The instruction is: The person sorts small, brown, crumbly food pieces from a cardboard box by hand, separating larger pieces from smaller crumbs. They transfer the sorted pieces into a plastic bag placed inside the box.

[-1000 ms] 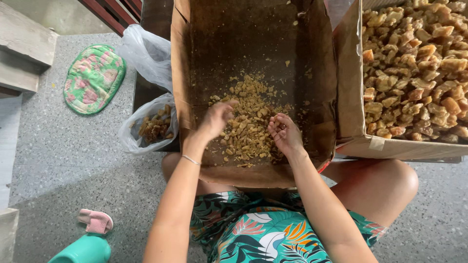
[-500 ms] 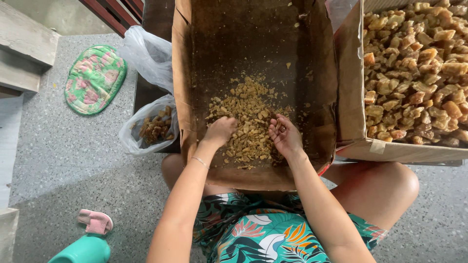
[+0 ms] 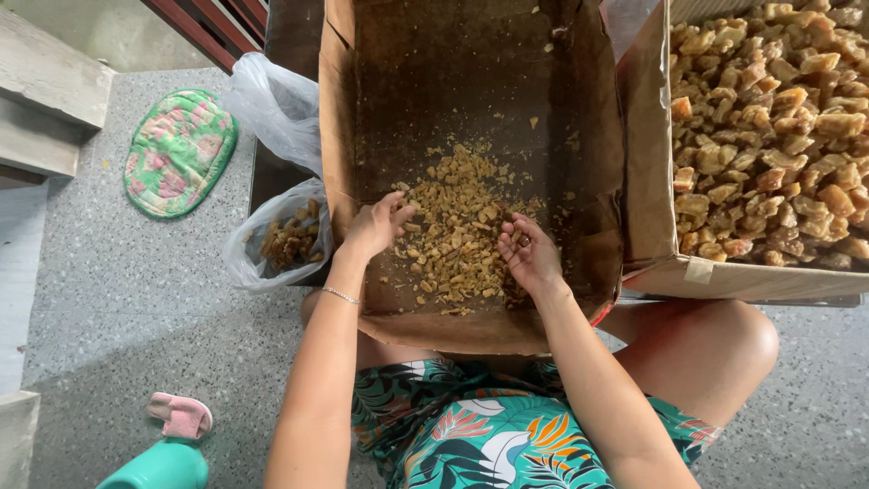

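Speckled grey floor [image 3: 136,299] — floral mat [image 3: 179,150], pink slipper [image 3: 181,416], teal container [image 3: 158,466]

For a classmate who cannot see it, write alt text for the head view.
Both hands, left hand and right hand, sift a pile of small brown chunks inside an open cardboard box. A fuller box of larger chunks stands to the right.
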